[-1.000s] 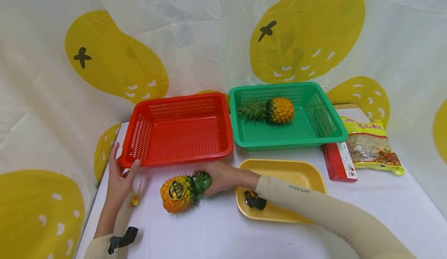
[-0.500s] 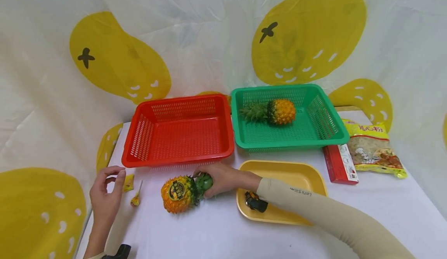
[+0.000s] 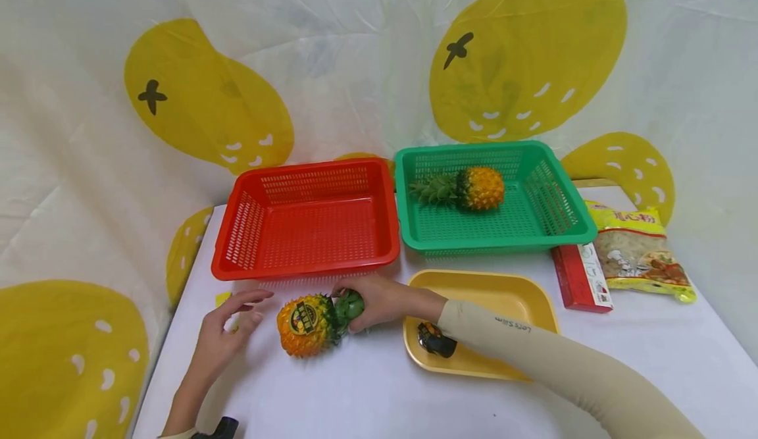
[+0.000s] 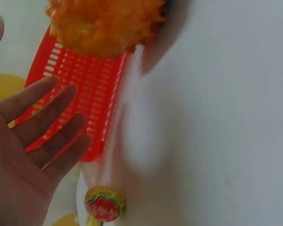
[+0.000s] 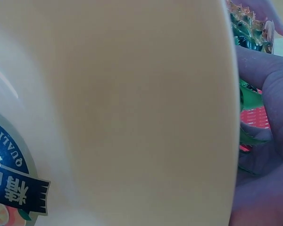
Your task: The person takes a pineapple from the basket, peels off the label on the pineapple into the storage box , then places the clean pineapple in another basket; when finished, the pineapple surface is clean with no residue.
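On the white table (image 3: 367,399) we find a pineapple (image 3: 303,327) lying on its side in front of the red basket (image 3: 304,274), its long axis running roughly left to right; the round end faces the left hand (image 3: 227,330) and the leafy crown (image 3: 348,307) sits in the right hand (image 3: 379,301), the nearer of the two because it touches; the right hand's fingers are curled around that crown; the left hand's fingers are spread apart, with the fruit just to their right and a narrow gap between. We count two baskets, the red basket and the green basket (image 3: 503,245); one yellow tray (image 3: 491,297) beneath the right forearm; one printed bag (image 3: 642,255), partly over one red box (image 3: 577,281); two pineapples, the other pineapple (image 3: 482,187) lying inside the green basket; one yellow packet (image 3: 222,298), partly hidden by the left hand; one small round wrapped item (image 4: 104,204), clearest from the left wrist.
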Tool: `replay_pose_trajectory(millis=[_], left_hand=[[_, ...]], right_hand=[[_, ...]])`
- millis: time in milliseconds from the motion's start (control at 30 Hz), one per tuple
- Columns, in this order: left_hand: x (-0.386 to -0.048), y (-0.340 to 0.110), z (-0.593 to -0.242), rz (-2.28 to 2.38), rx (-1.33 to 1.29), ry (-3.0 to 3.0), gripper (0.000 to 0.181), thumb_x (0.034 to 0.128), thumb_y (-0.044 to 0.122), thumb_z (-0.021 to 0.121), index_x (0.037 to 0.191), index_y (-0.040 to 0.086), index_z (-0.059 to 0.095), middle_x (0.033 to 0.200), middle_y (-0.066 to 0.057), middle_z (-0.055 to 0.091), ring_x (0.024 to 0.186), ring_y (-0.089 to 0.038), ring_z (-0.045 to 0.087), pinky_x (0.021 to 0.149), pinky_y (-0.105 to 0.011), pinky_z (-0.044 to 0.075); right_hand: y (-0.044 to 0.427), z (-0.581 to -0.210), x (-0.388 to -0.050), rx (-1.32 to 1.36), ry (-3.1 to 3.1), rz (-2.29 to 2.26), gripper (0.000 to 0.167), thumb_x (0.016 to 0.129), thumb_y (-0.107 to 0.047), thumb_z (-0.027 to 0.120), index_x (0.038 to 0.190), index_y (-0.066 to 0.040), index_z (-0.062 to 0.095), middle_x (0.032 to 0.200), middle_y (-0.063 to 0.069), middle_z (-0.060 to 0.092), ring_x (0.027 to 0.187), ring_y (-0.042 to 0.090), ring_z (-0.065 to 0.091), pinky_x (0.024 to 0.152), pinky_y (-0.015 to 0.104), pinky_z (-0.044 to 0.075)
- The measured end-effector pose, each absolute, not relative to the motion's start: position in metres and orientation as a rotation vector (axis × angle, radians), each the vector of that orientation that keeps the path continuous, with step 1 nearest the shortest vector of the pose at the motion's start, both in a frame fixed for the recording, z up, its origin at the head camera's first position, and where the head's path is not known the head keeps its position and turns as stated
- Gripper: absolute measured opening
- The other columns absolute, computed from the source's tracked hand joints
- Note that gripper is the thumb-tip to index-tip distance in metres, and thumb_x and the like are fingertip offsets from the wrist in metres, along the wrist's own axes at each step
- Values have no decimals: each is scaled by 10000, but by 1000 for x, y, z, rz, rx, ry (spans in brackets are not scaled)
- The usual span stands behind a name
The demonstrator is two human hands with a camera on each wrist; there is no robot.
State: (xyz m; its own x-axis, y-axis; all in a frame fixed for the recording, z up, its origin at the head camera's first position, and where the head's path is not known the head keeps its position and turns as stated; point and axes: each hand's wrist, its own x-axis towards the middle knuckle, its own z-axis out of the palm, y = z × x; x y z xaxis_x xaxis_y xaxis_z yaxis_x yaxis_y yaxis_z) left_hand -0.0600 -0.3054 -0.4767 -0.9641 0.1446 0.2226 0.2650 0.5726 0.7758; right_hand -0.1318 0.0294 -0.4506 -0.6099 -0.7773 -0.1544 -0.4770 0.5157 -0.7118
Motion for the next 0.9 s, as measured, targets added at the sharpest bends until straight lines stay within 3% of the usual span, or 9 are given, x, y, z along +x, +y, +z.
replay_pose_trajectory(millis=[167, 300, 467, 667, 900], left_hand=[[-63, -290, -485, -1523, -518, -2661, 554, 922, 88, 796, 1448, 150, 633, 1401, -15, 658, 1218, -274, 632, 1033, -382, 532], [-67, -280, -493, -1586, -659, -2653, 735, 841, 115, 871, 1508, 109, 560, 1444, -77, 625, 1241, -274, 617, 1036, -378, 530], [-67, -270, -494, -1586, -730, -2673, 917, 759, 183, 952, 1552, 117, 496, 1497, -58, 580, 1299, -221, 579, 1030, -349, 515], [-64, -261, -489, -1649, -671, -2709, 928, 758, 236, 984, 1549, 206, 499, 1503, 36, 567, 1323, -181, 548, 1090, -301, 455], [-58, -256, -487, -1645, -627, -2747, 850, 806, 265, 953, 1530, 261, 508, 1475, 85, 573, 1303, -185, 566, 1085, -413, 482]], right_hand=[[31, -452, -132, -1014, 2318, -871, 611, 818, -227, 897, 1358, -126, 631, 1204, -12, 668, 1041, 112, 596, 884, 274, 522], [31, -453, -132, -1002, 2331, -858, 603, 816, -240, 898, 1345, -128, 631, 1185, -22, 669, 1025, 105, 597, 871, 271, 521], [30, -452, -132, -1016, 2336, -856, 602, 823, -238, 896, 1347, -119, 625, 1189, -15, 669, 1032, 105, 599, 877, 264, 523], [28, -448, -132, -1046, 2351, -819, 635, 831, -231, 886, 1386, -99, 608, 1232, 19, 675, 1054, 116, 604, 908, 267, 519], [29, -443, -129, -1040, 2381, -718, 678, 865, -282, 876, 1456, -137, 576, 1287, 15, 674, 1107, 129, 607, 955, 312, 518]])
